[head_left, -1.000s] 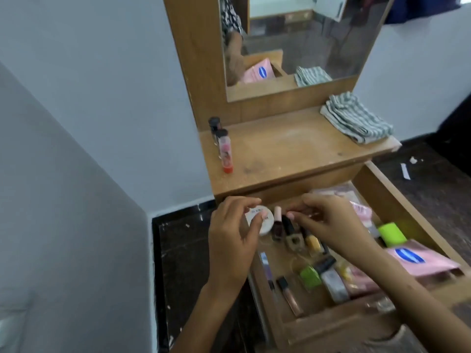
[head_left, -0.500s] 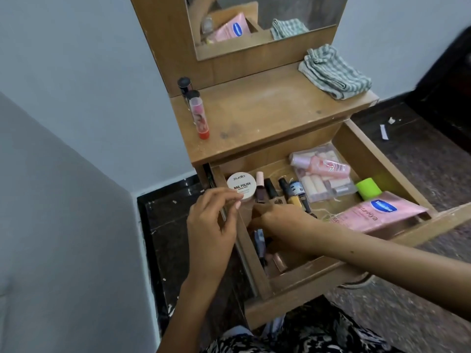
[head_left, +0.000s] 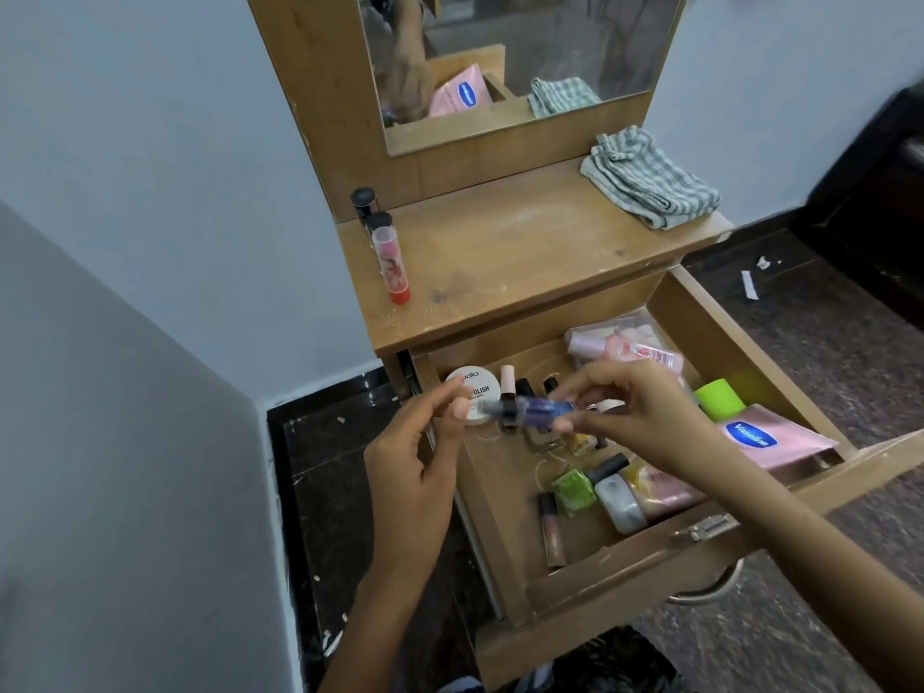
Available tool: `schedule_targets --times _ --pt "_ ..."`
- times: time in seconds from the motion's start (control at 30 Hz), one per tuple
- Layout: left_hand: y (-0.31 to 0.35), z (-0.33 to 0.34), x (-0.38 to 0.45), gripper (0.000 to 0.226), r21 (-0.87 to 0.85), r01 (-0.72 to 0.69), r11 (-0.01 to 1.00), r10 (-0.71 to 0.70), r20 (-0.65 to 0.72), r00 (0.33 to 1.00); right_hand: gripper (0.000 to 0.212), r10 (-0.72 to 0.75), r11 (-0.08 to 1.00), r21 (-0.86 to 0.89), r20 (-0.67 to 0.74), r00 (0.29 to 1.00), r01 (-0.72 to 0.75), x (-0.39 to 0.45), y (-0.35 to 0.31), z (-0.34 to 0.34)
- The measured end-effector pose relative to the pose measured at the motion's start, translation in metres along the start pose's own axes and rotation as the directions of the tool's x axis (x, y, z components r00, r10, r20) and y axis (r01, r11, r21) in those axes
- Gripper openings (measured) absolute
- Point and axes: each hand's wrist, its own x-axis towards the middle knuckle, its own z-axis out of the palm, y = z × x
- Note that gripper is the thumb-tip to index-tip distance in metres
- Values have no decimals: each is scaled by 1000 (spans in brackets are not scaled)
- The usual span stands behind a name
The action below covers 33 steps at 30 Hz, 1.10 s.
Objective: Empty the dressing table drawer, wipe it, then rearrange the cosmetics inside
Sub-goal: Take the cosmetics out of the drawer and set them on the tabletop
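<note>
Right hand [head_left: 645, 412] pinches a blurred blue tube [head_left: 530, 410] by its right end, held level above the open drawer [head_left: 700, 312]. Left hand [head_left: 420, 457] fingers loosely spread, fingertips [head_left: 462, 407] near the tube's left end, contact unclear, grasping nothing. Both forearms reach in from below. Cosmetics lie in the drawer: white nail polish tin [head_left: 472, 387], green bottle [head_left: 575, 490], pink pouch [head_left: 770, 440]. Tabletop [head_left: 525, 252] mostly bare between striped cloth [head_left: 650, 180] and lip balm [head_left: 392, 265]

The small tube [head_left: 530, 410] in the fingers is blue-violet. The round nail-polish jar [head_left: 472, 385] is white with black lettering. 1 nail polish bottle [head_left: 575, 490] is lime green; the Vaseline pouch [head_left: 772, 440] pink with a blue logo. The folded cloth [head_left: 650, 180] has grey-green and white stripes. The lip balm [head_left: 392, 265] is pink with a red base.
</note>
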Motion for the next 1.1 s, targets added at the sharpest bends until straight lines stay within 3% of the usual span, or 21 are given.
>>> schedule_targets --times 0.1,0.2,0.3,0.4,0.53,0.67,1.1 --pt "10 10 3 26 -139 57 989 -47 75 996 24 78 877 476 -1 997 -68 0 -6 13" --pt "18 17 13 23 -171 21 985 -11 56 998 21 38 815 578 18 999 -42 8 -11 25" --pt "22 18 26 21 -221 20 975 -32 -51 998 24 -53 869 490 -47 997 70 19 -20 28" --pt "26 16 41 19 -223 -25 974 1 -103 995 33 -152 951 239 -182 971 194 31 -35 30" --pt "26 10 55 16 -225 -57 973 23 -149 989 26 -249 955 80 -304 920 285 52 -53 33" --pt "20 7 52 21 -117 -115 986 89 -210 974 23 -242 963 25 -342 908 267 78 -59 38" --pt "5 5 34 17 -18 -64 998 59 -202 978 23 -301 942 -245 -304 904 231 119 -63 54"
